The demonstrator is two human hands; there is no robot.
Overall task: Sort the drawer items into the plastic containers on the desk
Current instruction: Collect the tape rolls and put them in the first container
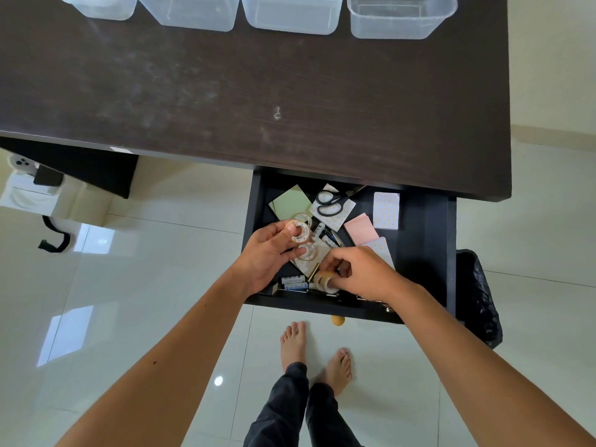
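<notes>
The black drawer point(425, 253) is pulled out below the dark desk point(258, 101). My left hand point(267, 253) grips a small clear tape roll point(300, 232) above the drawer's left side; two more rolls point(308, 251) lie close by. My right hand point(364, 274) pinches another tape roll point(324, 280) near the drawer's front. Inside lie black scissors point(330, 203), a green pad point(292, 201), a pink pad point(361, 229), patterned pads point(386, 210) and batteries point(295, 283). Several clear plastic containers point(292, 14) stand along the desk's far edge.
A black bin bag point(480, 295) sits right of the drawer. White boxes and a black strap point(53, 233) lie on the glossy tile floor at left. My bare feet point(314, 350) stand in front of the drawer.
</notes>
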